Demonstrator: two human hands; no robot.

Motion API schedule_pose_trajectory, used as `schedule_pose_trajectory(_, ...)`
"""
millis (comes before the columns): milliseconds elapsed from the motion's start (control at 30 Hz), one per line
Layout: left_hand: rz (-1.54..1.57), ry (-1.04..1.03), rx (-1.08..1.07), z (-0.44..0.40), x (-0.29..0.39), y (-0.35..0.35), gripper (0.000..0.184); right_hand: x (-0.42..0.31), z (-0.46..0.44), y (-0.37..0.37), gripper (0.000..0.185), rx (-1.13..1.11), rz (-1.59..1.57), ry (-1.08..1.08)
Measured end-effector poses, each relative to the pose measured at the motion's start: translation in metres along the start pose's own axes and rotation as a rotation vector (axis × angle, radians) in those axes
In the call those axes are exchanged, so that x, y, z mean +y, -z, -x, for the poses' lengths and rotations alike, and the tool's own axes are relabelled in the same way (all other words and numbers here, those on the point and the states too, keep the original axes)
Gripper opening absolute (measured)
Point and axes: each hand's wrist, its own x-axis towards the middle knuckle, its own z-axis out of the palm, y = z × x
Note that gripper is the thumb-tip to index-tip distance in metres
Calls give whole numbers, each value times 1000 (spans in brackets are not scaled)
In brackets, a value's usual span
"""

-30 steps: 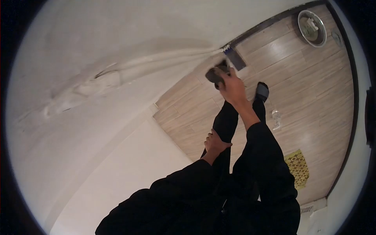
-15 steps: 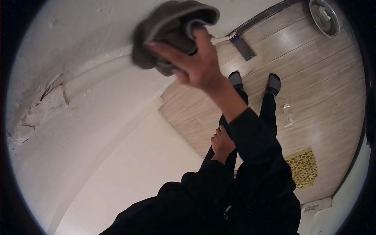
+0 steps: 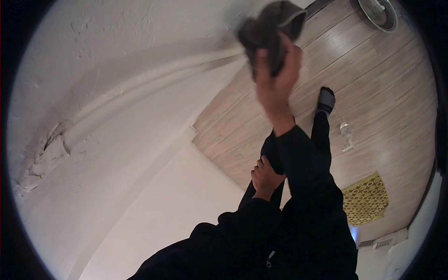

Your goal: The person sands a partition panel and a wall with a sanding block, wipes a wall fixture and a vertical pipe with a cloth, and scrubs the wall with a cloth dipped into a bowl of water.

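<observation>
My right hand (image 3: 278, 77) is raised beside the white wall (image 3: 154, 51), its fingers closed on a bunched dark grey cloth (image 3: 268, 37). Motion blurs the cloth's left part. Lower down, my left hand (image 3: 266, 173) rests on my black-clad leg near the knee. Its fingers are bent over the leg, and I see no object in it.
A metal basin (image 3: 395, 23) with something pale in it stands at the top right. On the wood-look floor (image 3: 368, 93) lie a clear bottle (image 3: 346, 133) and a yellow patterned mat (image 3: 366, 199). Flaking plaster (image 3: 49, 156) marks the wall at the left.
My right hand first came up from low by my feet, growing larger in view, then moved right with the cloth. My left hand stays on the leg.
</observation>
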Motion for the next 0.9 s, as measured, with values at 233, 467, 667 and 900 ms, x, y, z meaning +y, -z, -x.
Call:
schedule_pose_trajectory(233, 67, -151, 70, -30, -43, -71, 86, 24, -12, -82, 57, -94, -3, 161)
schedule_pose_trajectory(467, -65, -32, 2, 4, 16, 36, 91, 68, -29, -15, 38, -90, 75, -252)
schedule_pose_trajectory(667, -76, -119, -15, -14, -22, -7, 101, -33, -64, -52, 43, 120, -74, 461)
schedule_pose_trajectory(900, -46, -26, -36, -1, 1, 29, 105, 92, -113, -39, 39, 43, 226, -373)
